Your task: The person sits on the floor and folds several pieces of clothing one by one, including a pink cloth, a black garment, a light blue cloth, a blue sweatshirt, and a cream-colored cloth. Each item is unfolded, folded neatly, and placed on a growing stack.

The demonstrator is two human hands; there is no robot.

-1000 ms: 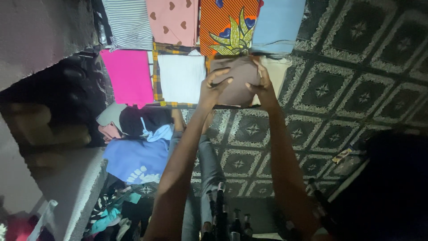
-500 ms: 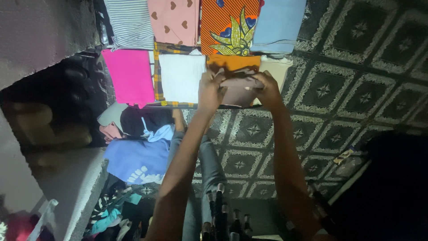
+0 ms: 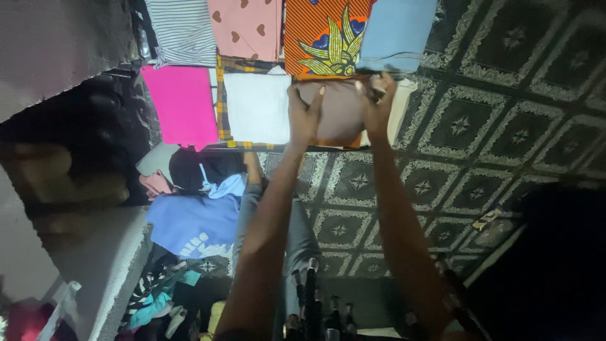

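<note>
Nearest the camera, a heap of loose clothes (image 3: 189, 221) with a blue garment on top lay beside the forearms on the patterned floor (image 3: 492, 126). Farther out, the left hand (image 3: 305, 117) and right hand (image 3: 377, 104) pressed flat, fingers spread, on either edge of a folded brown cloth (image 3: 339, 112) on the floor. Just beside it lay a white folded cloth (image 3: 257, 107) and a pink one (image 3: 180, 104). Beyond them ran a row: striped cloth (image 3: 183, 31), heart-print cloth (image 3: 246, 28), orange print cloth (image 3: 322, 35), pale blue cloth (image 3: 398, 31).
</note>
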